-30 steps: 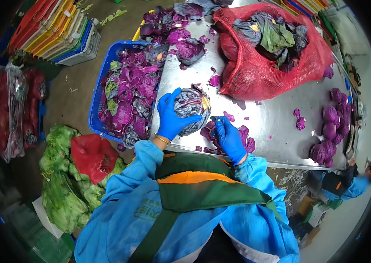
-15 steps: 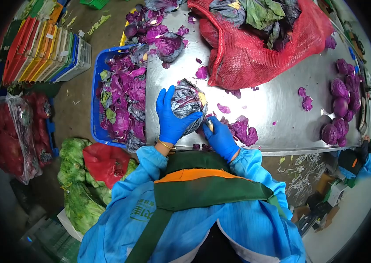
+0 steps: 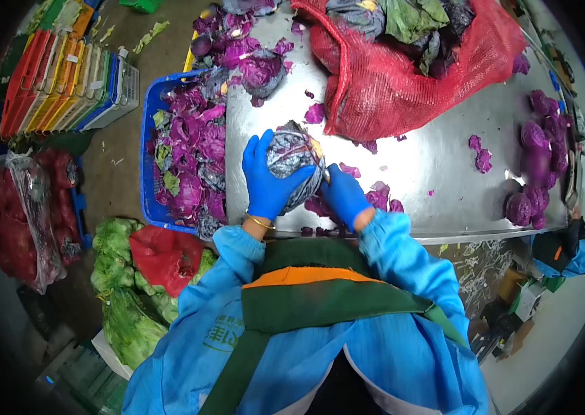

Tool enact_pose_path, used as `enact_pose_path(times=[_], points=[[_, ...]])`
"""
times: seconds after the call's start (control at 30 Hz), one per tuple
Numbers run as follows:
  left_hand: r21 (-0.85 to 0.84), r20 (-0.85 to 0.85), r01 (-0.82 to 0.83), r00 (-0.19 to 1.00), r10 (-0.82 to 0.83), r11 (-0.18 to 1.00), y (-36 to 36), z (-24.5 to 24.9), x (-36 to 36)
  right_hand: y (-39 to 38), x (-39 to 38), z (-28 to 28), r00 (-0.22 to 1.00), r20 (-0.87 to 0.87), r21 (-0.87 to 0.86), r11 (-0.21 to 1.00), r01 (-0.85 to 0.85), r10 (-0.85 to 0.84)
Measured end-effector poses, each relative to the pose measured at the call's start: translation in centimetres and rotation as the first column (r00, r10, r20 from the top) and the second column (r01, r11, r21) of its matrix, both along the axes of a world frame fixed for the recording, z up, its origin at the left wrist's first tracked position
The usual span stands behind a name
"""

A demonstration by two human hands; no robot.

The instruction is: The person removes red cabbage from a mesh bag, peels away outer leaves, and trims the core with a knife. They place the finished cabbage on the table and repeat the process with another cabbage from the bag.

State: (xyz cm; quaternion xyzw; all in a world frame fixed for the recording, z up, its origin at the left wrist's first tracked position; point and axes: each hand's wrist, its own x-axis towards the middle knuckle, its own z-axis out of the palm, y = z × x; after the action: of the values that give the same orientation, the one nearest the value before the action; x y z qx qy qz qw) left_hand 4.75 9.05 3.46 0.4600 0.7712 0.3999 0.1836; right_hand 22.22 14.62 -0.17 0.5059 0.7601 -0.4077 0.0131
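A dark red cabbage (image 3: 291, 160) with greyish outer leaves sits near the front edge of the metal table. My left hand (image 3: 268, 181), in a blue glove, grips it from the left, fingers over its far side and thumb across its near face. At its right side my right hand (image 3: 344, 197), also blue-gloved, is closed on a knife, of which only a small part of the handle (image 3: 327, 176) shows. The blade cannot be made out. Loose purple leaves (image 3: 379, 196) lie just beyond my right hand.
A blue crate (image 3: 147, 155) full of purple leaves stands left of the metal table (image 3: 417, 166). A red mesh bag (image 3: 389, 97) of cabbages lies at the back. Peeled cabbages (image 3: 534, 162) are heaped at the right. Another person (image 3: 569, 252) is at the far right.
My right hand has moved slightly up and left along the cabbage's right side, and less of the knife shows. My left hand still holds the cabbage.
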Motion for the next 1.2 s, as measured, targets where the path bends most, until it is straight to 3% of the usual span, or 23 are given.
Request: enact_pose_path(times=[0.03,0.1,0.2,0.23,0.3,0.33,0.37,0.4,0.43,0.47,0.57,0.6,0.63,0.67,0.7,0.77,0.83,0.9,0.97,1.03,1.07,1.1,1.2], points=[[0.011,-0.007,0.000,1.000,0.000,1.000,-0.2,0.2,0.0,1.1,0.3,-6.7,0.997,0.074,0.226,0.973,-0.039,0.022],[0.060,-0.070,0.115,0.991,-0.111,0.992,-1.1,0.3,-0.1,4.5,-1.0,-4.6,0.982,0.188,0.054,0.998,-0.036,0.025],[0.085,0.009,0.197,0.980,-0.198,0.977,-2.9,0.1,-1.8,7.5,-2.9,-1.5,0.967,-0.248,0.117,0.993,-0.034,0.062],[0.135,0.059,0.243,0.966,-0.252,0.961,-3.0,-0.3,-3.2,8.6,-4.5,-1.8,0.898,-0.438,-0.034,0.999,0.031,-0.043],[0.129,0.129,0.203,0.967,-0.220,0.971,-4.6,-1.4,-5.7,9.5,-7.1,-0.9,0.799,-0.586,-0.295,0.954,-0.050,-0.140],[0.108,0.473,0.077,0.873,-0.119,0.991,-5.8,-1.2,-5.9,8.9,-8.0,-3.4,0.803,-0.587,-0.272,0.959,-0.074,-0.105],[0.052,0.754,-0.038,0.656,-0.014,0.998,-6.9,-0.4,-5.7,7.9,-8.4,-5.1,0.770,-0.600,0.167,0.975,-0.144,0.217],[0.059,0.750,-0.061,0.662,-0.004,0.996,-7.7,-0.2,-5.5,6.7,-8.6,-3.6,0.820,-0.572,-0.207,0.965,-0.161,0.014],[0.025,0.691,-0.153,0.717,0.094,0.988,-8.3,-0.2,-5.1,5.5,-8.7,-2.2,0.875,-0.459,-0.554,0.820,-0.144,-0.156],[-0.010,0.626,-0.246,0.754,0.198,0.969,-8.9,-0.3,-4.5,4.5,-8.8,-1.4,0.865,-0.481,-0.517,0.843,-0.149,-0.142],[-0.081,0.810,-0.380,0.514,0.283,0.921,-9.9,0.1,-4.5,2.8,-8.9,0.9,0.830,-0.536,-0.523,0.832,-0.187,-0.151],[-0.084,0.812,-0.395,0.505,0.293,0.915,-10.0,0.1,-4.5,2.9,-8.8,1.0,0.882,-0.468,-0.496,0.843,-0.207,-0.059],[-0.031,0.786,-0.348,0.571,0.238,0.937,-10.0,0.1,-4.4,2.7,-8.6,0.4,0.885,-0.463,-0.498,0.839,-0.218,-0.045],[0.022,0.753,-0.296,0.633,0.179,0.955,-9.9,0.1,-4.3,2.3,-8.8,0.3,0.818,-0.558,-0.135,0.957,-0.255,0.139],[0.024,0.756,-0.310,0.628,0.185,0.951,-9.7,-0.3,-4.3,2.2,-8.8,0.5,0.740,-0.577,0.248,0.938,-0.243,0.344],[0.070,0.803,-0.290,0.584,0.119,0.954,-9.1,-1.1,-4.3,3.2,-8.2,2.2,0.796,-0.477,0.118,0.924,-0.363,0.373],[0.092,0.852,-0.291,0.518,0.076,0.952,-8.3,-1.6,-4.9,3.7,-8.3,3.4,0.717,-0.379,0.289,0.811,-0.509,0.586],[0.175,0.572,-0.091,0.820,-0.026,0.980,-7.7,-2.9,-5.7,4.3,-9.0,4.0,0.726,-0.299,0.331,0.781,-0.530,0.619],[0.172,0.642,-0.076,0.765,-0.053,0.982,-7.4,-3.1,-5.8,5.0,-9.9,5.0,0.758,-0.149,0.287,0.761,-0.581,0.635],[0.156,0.689,-0.070,0.722,-0.057,0.985,-7.4,-2.5,-6.0,5.4,-10.8,3.8,0.831,-0.150,0.226,0.837,-0.499,0.536],[0.156,0.567,0.016,0.818,-0.103,0.988,-7.6,-3.1,-6.1,6.6,-11.6,1.0,0.890,-0.253,0.205,0.920,-0.333,0.379],[0.156,0.565,0.020,0.818,-0.106,0.987,-7.5,-3.1,-5.7,7.3,-12.1,-0.7,0.913,-0.351,0.163,0.973,-0.161,0.209],[0.161,0.436,0.003,0.897,-0.074,0.987,-7.5,-2.9,-5.0,6.9,-11.3,-0.6,0.874,-0.438,0.231,0.966,-0.119,0.212]])
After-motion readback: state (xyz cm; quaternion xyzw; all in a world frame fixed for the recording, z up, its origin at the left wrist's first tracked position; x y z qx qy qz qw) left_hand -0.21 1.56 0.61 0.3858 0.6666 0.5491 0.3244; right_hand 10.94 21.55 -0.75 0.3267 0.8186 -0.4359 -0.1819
